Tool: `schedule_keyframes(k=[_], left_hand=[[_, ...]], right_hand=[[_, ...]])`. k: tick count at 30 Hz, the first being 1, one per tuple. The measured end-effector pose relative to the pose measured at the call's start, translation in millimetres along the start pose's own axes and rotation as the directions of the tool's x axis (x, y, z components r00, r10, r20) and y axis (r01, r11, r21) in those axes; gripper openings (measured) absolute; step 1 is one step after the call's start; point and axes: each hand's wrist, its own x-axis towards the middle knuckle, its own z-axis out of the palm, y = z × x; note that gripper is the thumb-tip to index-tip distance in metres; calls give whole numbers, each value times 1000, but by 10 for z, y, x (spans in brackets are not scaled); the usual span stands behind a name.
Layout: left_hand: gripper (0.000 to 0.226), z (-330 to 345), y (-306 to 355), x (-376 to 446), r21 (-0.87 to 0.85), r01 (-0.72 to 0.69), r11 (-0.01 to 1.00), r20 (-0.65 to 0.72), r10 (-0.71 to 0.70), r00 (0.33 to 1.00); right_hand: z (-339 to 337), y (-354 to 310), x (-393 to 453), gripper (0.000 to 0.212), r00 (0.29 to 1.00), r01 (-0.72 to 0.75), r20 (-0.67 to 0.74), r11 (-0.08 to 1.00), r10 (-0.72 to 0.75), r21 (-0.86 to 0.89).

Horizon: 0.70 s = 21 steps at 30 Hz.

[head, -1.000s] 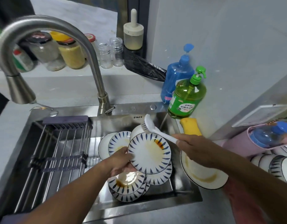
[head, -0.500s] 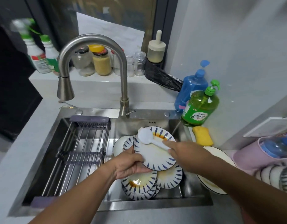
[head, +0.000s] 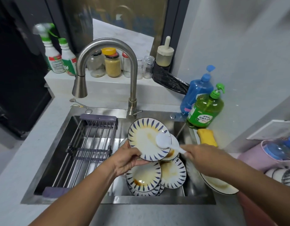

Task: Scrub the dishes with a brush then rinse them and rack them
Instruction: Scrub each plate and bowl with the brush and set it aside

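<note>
Brush (head: 163, 141) on one held plate (head: 145, 139)

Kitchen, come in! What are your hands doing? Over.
Left hand holds stained plate. Right hand holds brush on it. Rack unblocked.

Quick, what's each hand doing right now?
Left hand: holding the plate by its lower edge.
Right hand: gripping the brush, its head on the plate.
</note>
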Motion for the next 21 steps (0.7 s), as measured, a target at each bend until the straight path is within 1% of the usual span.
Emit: schedule_keyframes(k=[2, 4, 6, 8, 10, 11, 13, 16, 19, 21], left_hand=[[61, 7, -18, 1, -3, -6, 1000, -4, 6, 1000], [62, 24, -65, -1, 11, -2, 1000, 0, 2, 1000], [65, 12, -93, -17, 5, -1, 1000, 6, 1, 1000], [65, 1, -105, -43, 8, 2, 1000, 23, -2, 1000], [66, 20, -112, -69, 36, 11, 999, 46, -13, 999], [66, 52, -115, -73, 60, 22, 998, 55, -25, 998], [67, 112, -140, -72, 102, 51, 994, 71, -58, 996], [67, 103, -143, -50, 76, 80, 994, 84, -86, 993], [70, -8, -110, -37, 16, 80, 997, 86, -82, 993], [71, -101, -75, -54, -3, 63, 998, 77, -62, 995]], right_hand=[[36, -174, -76, 36, 995, 76, 58, 992, -82, 104], [93, -296, -84, 35, 990, 127, 41, 982, -134, 142], [92, -260, -42, 32, 994, 105, -32, 993, -103, 62], [48, -97, 24, 29, 996, 15, -86, 1000, -16, -6], [-14, -19, 95, 31, 995, -50, -80, 999, 50, 3], [-37, -37, 135, 33, 996, -42, -78, 999, 44, 32], [-71, -153, 195, 36, 998, 17, -67, 996, -11, 87], [-80, -296, 152, 41, 993, 119, -36, 987, -116, 109], [-79, -196, -3, 41, 986, 162, 22, 984, -164, 67], [-90, -42, -106, 38, 986, 155, 66, 988, -154, -14]])
